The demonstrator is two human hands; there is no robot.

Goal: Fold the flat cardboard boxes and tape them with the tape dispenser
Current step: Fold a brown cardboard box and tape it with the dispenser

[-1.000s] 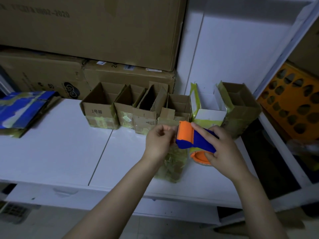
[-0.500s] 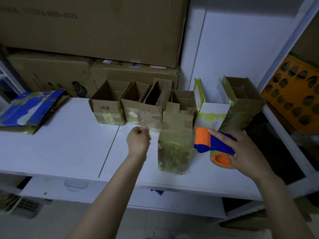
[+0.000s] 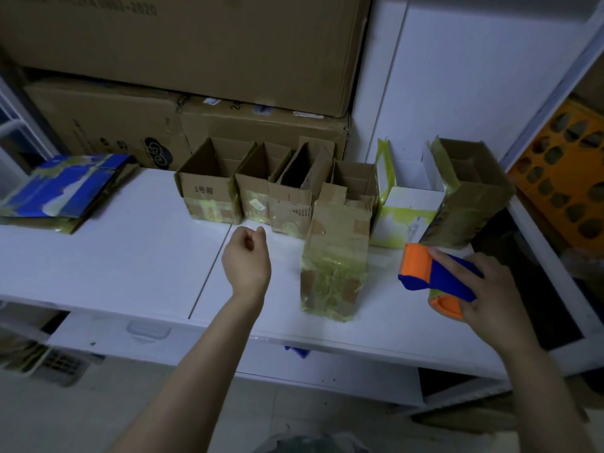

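Observation:
A blue and orange tape dispenser is gripped by my right hand just above the right part of the white table. A small cardboard box wrapped in yellowish tape stands on the table between my hands. My left hand hovers left of that box with its fingers curled and thumb against forefinger; nothing shows in it. A stack of flat blue cardboard lies at the far left of the table.
A row of several open folded boxes stands along the back, with a white box and a taped brown box to the right. Large cartons are stacked behind. An orange crate sits at far right.
My left hand pulled away from the dispenser to the left. My right hand carried the dispenser right and down, uncovering the taped box that stands on the table.

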